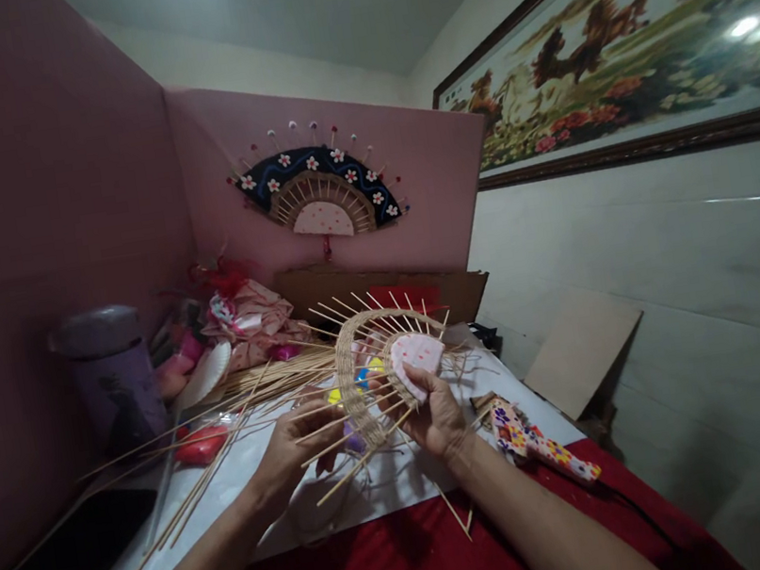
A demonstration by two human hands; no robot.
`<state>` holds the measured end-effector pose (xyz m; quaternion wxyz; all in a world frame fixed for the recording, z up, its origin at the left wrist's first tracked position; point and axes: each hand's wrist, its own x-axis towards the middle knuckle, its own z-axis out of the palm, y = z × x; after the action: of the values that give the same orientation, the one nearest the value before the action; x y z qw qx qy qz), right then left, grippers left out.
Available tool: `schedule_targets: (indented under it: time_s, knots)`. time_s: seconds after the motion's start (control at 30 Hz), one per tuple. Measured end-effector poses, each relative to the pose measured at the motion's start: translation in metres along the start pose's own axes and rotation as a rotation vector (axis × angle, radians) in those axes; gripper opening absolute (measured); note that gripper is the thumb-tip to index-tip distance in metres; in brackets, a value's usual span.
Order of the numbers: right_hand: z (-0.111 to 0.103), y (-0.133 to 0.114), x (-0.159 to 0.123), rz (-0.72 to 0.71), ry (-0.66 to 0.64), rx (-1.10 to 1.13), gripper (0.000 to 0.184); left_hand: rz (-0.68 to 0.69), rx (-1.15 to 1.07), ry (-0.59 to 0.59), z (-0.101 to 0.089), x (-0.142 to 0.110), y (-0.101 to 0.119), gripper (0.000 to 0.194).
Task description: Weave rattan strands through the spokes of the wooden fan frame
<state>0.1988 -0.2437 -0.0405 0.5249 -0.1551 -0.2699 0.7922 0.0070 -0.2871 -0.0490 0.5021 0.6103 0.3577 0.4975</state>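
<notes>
A half-made woven fan (349, 375) is held up over the table, with thin sticks spreading from a pale pink, red-dotted half-round piece. Twine is woven across the sticks in a wide outer band and a narrow inner one. My right hand (438, 414) grips the fan at the half-round piece, thumb on its front and fingers behind. At the fan's left side my left hand (297, 450) closes around the stick ends near the outer band; some of its fingertips are hidden behind the sticks. Loose twine and small coloured pieces lie behind and below the fan.
A flower-patterned glue gun (548, 450) lies at right with its cord trailing. Long loose sticks (232, 440) cross the white sheet (328, 512) at left, near a red packet (200, 445) and a purple tumbler (113, 382). A finished fan (319, 189) hangs on the pink board.
</notes>
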Motion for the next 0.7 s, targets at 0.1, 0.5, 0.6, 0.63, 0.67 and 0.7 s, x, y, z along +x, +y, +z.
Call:
schedule_targets:
  time_s: [0.1, 0.5, 0.6, 0.63, 0.67, 0.7]
  knots:
    - [0.0009, -0.0011, -0.0006, 0.007, 0.025, 0.002, 0.024, -0.044, 0.027, 0.031, 0.0017, -0.0003, 0.0031, 0.031]
    - [-0.0032, 0.0002, 0.0015, -0.006, -0.017, -0.007, 0.021, -0.066, 0.067, 0.038, 0.0050, -0.0010, 0.0025, 0.036]
    - [-0.0035, 0.0001, 0.0016, -0.014, -0.023, -0.009, 0.022, -0.083, 0.007, 0.062, 0.0059, -0.0007, 0.0007, 0.032]
    - [-0.0036, 0.0001, 0.0017, -0.015, -0.023, -0.010, 0.023, -0.088, -0.007, 0.073, 0.0068, -0.0009, 0.0007, 0.031]
    - [-0.0039, 0.0000, 0.0018, -0.014, -0.024, -0.011, 0.023, -0.088, -0.017, 0.084, 0.0077, -0.0013, 0.0010, 0.032]
    - [-0.0042, 0.0000, 0.0021, -0.013, -0.025, -0.014, 0.023, -0.081, -0.028, 0.092, 0.0084, -0.0018, 0.0014, 0.033]
